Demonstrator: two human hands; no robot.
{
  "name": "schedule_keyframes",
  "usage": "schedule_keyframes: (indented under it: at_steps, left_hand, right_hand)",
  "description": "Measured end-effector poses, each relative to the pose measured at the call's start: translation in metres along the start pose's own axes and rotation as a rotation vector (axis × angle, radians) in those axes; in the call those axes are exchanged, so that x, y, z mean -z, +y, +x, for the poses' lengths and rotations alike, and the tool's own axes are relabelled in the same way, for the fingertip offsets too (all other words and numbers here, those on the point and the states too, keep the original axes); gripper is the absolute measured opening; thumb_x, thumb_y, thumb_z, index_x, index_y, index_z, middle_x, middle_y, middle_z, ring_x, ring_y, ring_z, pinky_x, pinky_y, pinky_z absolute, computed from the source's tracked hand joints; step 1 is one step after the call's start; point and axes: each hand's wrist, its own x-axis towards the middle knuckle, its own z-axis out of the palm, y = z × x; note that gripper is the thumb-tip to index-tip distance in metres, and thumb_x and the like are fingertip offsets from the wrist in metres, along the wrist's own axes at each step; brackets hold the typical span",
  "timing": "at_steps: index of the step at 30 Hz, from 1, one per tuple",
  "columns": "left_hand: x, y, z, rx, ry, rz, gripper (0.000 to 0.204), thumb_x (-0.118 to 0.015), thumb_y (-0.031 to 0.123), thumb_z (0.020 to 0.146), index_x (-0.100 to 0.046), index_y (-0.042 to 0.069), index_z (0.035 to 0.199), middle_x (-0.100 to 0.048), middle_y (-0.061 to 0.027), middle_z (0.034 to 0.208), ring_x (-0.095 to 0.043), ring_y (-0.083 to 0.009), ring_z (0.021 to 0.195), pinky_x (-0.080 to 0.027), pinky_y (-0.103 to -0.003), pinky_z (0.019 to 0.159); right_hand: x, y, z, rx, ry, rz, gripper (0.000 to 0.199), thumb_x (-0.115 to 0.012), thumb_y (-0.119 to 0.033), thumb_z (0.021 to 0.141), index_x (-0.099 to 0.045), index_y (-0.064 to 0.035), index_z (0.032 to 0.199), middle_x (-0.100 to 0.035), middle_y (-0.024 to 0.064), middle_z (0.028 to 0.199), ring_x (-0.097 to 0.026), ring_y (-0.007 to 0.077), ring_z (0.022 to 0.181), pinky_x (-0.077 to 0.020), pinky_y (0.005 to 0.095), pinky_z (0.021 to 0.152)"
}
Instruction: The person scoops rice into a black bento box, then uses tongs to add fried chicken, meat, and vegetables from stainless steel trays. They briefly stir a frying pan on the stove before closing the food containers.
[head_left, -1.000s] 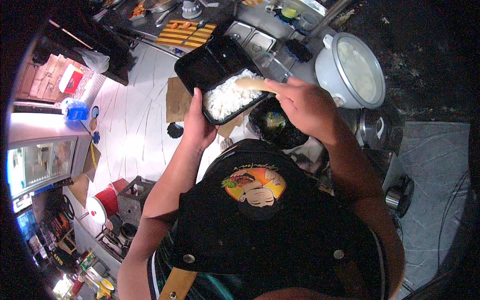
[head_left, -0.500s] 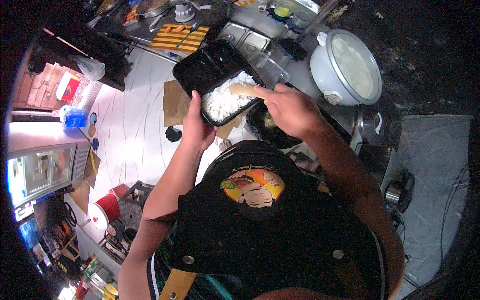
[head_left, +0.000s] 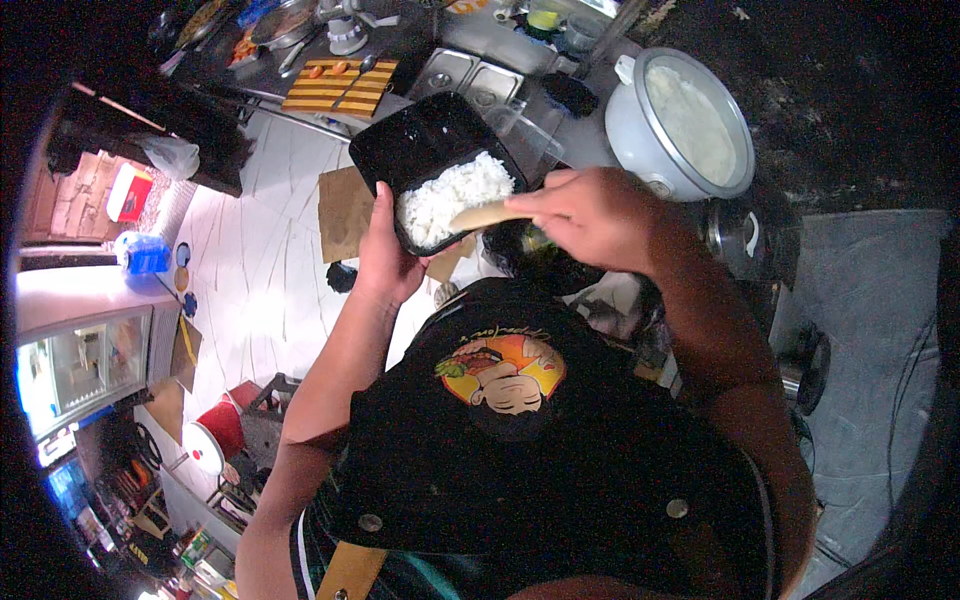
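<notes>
While clasped in left hand, thumb along side wall: rectangular, compartmented black plastic tray, held out before black apron. Heaped along near side: cooked white rice, clumpy, grainy. Gripped in right hand: pale rice paddle, smooth blade against rice. Off right: round-bellied, silver-rimmed rice cooker.

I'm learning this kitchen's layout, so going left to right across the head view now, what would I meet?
Glass-door fridge → red-and-white drum → left hand → white rice → right hand → big pale pot.
</notes>
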Motion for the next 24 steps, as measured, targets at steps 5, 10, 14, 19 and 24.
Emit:
schedule_keyframes:
  at_steps: [5,10,14,19,24]
  left_hand:
    - [-0.012,0.005,-0.006,0.011,-0.001,0.053,0.074,-0.045,0.069,0.106,-0.048,0.013,0.154,-0.065,-0.0122,0.145,-0.07,-0.0303,0.122,-0.066,-0.045,0.089]
    - [-0.045,0.01,-0.016,0.061,0.005,0.085,0.075,-0.046,0.071,0.105,-0.047,0.016,0.156,-0.062,-0.0098,0.149,-0.065,-0.0304,0.131,-0.06,-0.052,0.1]
    - [-0.078,-0.006,-0.012,0.028,-0.005,0.088,0.078,-0.045,0.072,0.105,-0.049,0.012,0.154,-0.063,-0.0125,0.149,-0.065,-0.031,0.132,-0.057,-0.053,0.106]
    - [-0.058,-0.04,0.033,-0.066,-0.039,0.074,0.079,-0.048,0.072,0.104,-0.048,0.01,0.154,-0.062,-0.0139,0.149,-0.071,-0.0286,0.122,-0.068,-0.039,0.073]
    - [-0.104,-0.062,0.045,-0.042,-0.043,0.05,0.08,-0.047,0.069,0.105,-0.044,0.008,0.157,-0.059,-0.0151,0.152,-0.064,-0.0329,0.133,-0.061,-0.048,0.101]
  right_hand:
    - [0.004,0.016,-0.011,0.012,0.004,0.024,0.035,-0.067,-0.014,0.096,-0.076,-0.0136,0.13,-0.065,0.0161,0.085,-0.067,0.0345,0.076,-0.0524,0.0453,0.07]
    - [0.007,0.0,-0.016,0.027,0.004,0.044,0.036,-0.066,-0.017,0.097,-0.075,-0.0181,0.132,-0.067,0.0159,0.092,-0.068,0.0367,0.086,-0.0542,0.0483,0.077]
    - [0.045,0.029,-0.039,-0.028,-0.068,0.04,0.039,-0.064,-0.018,0.101,-0.071,-0.0175,0.138,-0.07,0.0156,0.102,-0.07,0.0349,0.095,-0.0558,0.0454,0.086]
    - [0.075,0.146,-0.092,-0.265,0.328,0.24,0.04,-0.066,-0.012,0.101,-0.071,-0.0137,0.14,-0.074,0.0143,0.098,-0.067,0.0162,0.081,-0.0541,0.0336,0.075]
    - [0.097,0.253,-0.134,-0.471,0.444,0.107,0.04,-0.062,-0.013,0.102,-0.07,-0.0135,0.141,-0.078,0.018,0.121,-0.073,0.017,0.103,-0.0562,0.0336,0.095]
